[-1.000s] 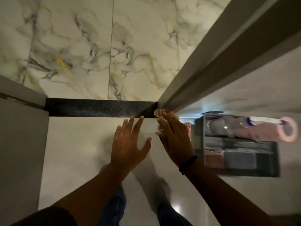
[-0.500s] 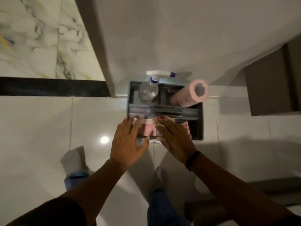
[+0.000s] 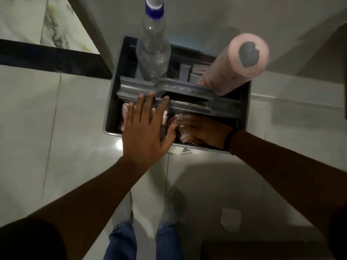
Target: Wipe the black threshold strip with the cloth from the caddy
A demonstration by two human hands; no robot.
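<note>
The right hand point(image 3: 202, 131) lies in the grey caddy's point(image 3: 246, 109) near compartment, fingers loosely curled on the pale cloth point(image 3: 183, 136). The left hand point(image 3: 146, 132) hovers flat, empty. The black threshold strip point(image 3: 47, 60) lies far left.

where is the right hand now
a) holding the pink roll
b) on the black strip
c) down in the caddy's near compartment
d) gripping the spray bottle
c: the right hand is low inside the caddy, on the near side of its handle, on a pale cloth, apart from the bottle and roll.
</note>
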